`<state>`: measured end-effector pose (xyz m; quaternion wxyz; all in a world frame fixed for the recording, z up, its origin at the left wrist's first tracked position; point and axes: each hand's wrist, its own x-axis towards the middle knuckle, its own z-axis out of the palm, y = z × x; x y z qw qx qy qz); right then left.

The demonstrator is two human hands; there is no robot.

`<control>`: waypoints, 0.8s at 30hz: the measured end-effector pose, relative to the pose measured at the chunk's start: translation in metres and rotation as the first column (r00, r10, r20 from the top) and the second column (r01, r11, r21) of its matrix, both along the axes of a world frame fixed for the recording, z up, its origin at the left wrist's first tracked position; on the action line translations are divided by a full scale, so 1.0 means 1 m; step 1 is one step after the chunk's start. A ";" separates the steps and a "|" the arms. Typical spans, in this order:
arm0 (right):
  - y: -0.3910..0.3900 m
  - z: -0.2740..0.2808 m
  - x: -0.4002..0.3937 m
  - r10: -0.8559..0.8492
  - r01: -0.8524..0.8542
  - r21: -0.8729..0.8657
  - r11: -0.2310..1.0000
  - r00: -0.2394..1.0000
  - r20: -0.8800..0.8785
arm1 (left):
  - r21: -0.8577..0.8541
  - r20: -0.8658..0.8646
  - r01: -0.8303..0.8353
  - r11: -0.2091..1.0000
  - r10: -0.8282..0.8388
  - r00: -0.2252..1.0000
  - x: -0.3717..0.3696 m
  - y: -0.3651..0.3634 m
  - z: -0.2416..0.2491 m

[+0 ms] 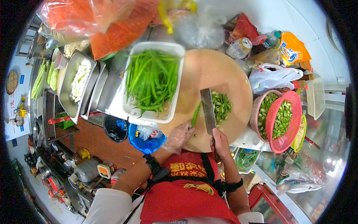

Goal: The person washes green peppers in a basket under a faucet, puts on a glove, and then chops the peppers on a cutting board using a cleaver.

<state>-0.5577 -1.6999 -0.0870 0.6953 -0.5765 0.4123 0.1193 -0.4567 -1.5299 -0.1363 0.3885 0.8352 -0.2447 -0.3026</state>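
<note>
Head view: gloved left hand (179,137) pinches a green chili (196,113) toward the round board (233,71)'s near edge, apparently steadying it beside the cleaver (207,112); right hand (221,143) grips that handle. Cut pieces (221,105) sit right of the blade, chili basket (149,116) at board's left edge, likely for reach.

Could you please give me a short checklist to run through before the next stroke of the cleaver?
1. Cleaver in hand: ok, the right hand grips its handle.
2. Green pepper held: ok, the left hand has its near end.
3. Left hand apart from the cleaver: ok, a gap shows.
4. Cutting board clear: not ok, cut pieces lie right of the cleaver.
5. Cleaver's edge touching the board: cannot tell from this angle.
</note>
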 end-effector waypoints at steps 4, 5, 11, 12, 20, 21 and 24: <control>0.000 0.004 0.004 0.032 -0.031 -0.036 0.999 0.999 0.005 | 0.015 -0.130 -0.001 1.000 0.003 0.992 0.003 0.000 0.003; 0.001 0.005 0.005 0.030 -0.030 -0.034 0.999 1.000 0.005 | 0.020 -0.193 -0.026 0.999 0.030 0.981 0.003 -0.001 0.006; 0.007 0.004 0.016 0.093 -0.080 -0.163 0.983 0.993 0.072 | -0.057 -0.141 -0.020 0.998 0.011 0.990 0.000 0.005 -0.011; 0.008 -0.003 0.020 0.109 -0.103 -0.138 0.985 0.993 0.034 | -0.053 -0.134 -0.008 0.999 0.001 0.991 0.000 0.005 -0.009; 0.008 0.018 0.016 0.134 -0.125 -0.171 0.977 0.990 0.043 | -0.159 -0.181 -0.142 0.977 0.113 0.977 0.000 0.008 -0.005; 0.006 0.019 0.013 0.181 -0.173 -0.184 0.968 0.983 0.029 | -0.144 -0.197 -0.141 0.979 0.112 0.974 0.000 0.009 -0.004; 0.006 0.018 0.005 0.257 -0.247 -0.200 0.948 0.966 0.024 | -0.126 -0.233 -0.180 0.976 0.147 0.961 -0.001 0.013 -0.005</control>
